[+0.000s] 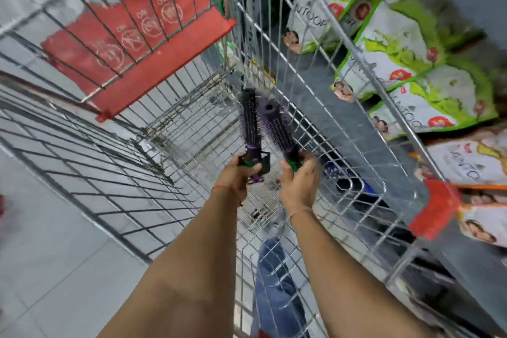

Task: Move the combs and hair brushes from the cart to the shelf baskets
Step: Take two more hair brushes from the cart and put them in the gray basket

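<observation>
Brush handles mostly hidden inside the left hand (238, 173) and right hand (297, 177). Whole view smeared by motion blur; print on the green-and-white packets (406, 44) unreadable. Dark items (354, 184) behind the cart's wire wall (329, 107) too blurred to identify. Both forearms cut off at the bottom edge.

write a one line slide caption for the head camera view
Over a wire shopping cart, the left hand and right hand each hold a purple round hair brush by its handle.
</observation>
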### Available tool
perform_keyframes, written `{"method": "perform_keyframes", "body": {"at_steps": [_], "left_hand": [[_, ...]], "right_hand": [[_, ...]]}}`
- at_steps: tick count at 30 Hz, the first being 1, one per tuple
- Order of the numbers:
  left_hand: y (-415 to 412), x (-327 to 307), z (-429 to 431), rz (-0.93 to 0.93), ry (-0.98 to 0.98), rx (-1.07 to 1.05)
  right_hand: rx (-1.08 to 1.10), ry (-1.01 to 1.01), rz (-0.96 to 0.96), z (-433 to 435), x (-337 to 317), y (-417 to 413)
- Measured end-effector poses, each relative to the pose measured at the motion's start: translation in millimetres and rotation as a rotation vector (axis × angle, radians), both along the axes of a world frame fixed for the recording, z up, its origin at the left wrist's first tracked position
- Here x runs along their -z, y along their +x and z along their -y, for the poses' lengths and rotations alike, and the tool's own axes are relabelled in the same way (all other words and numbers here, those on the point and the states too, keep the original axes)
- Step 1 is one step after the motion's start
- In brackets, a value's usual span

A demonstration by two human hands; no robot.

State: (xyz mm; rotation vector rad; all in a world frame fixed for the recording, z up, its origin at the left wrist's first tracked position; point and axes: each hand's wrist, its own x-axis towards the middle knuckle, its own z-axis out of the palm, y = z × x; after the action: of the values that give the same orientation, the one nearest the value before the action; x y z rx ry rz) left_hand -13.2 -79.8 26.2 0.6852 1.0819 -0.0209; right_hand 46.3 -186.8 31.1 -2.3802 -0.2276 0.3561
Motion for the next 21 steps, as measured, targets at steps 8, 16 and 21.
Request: {"method": "perform_keyframes", "body": {"at_steps": [8,16,21], "left_hand": [[51,-145,1,0.488,-0.214,0.099],[139,-305,95,0.729,-0.022,0.628],[184,-366,165,0.701,0.263,0.942]], "right_hand": [[0.414,0.674,0.244,6,-141,2],[0.67,0.756,0.651,121,-293,66],[0.859,0.904,0.568,210,-357,98]]}}
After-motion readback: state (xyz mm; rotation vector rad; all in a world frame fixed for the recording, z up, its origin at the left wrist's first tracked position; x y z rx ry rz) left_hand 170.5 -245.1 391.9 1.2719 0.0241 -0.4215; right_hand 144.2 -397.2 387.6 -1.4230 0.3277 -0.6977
